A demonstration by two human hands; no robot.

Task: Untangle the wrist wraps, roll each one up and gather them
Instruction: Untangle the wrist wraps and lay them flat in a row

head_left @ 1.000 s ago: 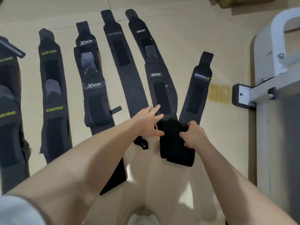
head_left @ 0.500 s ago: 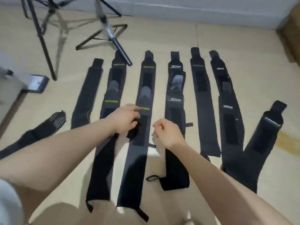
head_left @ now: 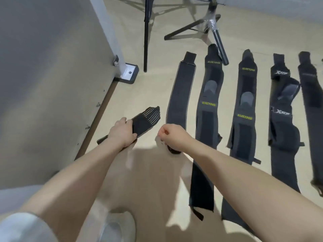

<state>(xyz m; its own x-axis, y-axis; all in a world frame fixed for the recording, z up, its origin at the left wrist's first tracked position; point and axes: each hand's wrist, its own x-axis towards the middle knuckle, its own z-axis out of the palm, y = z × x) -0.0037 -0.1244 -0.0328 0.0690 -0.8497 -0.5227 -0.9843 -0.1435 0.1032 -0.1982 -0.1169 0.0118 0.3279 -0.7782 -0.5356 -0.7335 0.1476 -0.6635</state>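
Several black wrist wraps lie flat in a row on the beige floor: a plain grey-edged wrap [head_left: 180, 95], two with yellow XUEYING lettering [head_left: 208, 109] [head_left: 244, 112], and an XTEP wrap [head_left: 281, 119]. At the far left a striped black wrap [head_left: 148, 120] lies slanted. My left hand [head_left: 122, 132] grips its middle. My right hand [head_left: 172, 135] hovers with curled fingers over the near end of the grey-edged wrap; a small dark piece [head_left: 173, 151] shows under the wrist, and whether the fingers hold it is hidden.
A grey panel with a white post and metal foot bracket [head_left: 128, 74] stands at the left. Black tripod legs [head_left: 208, 28] spread across the floor at the back, one leg over a wrap's tip. My shoe [head_left: 117, 227] is at the bottom.
My view swung left along the row. My left hand left the middle wraps and took hold of the striped wrap at the far left. My right hand followed leftward.
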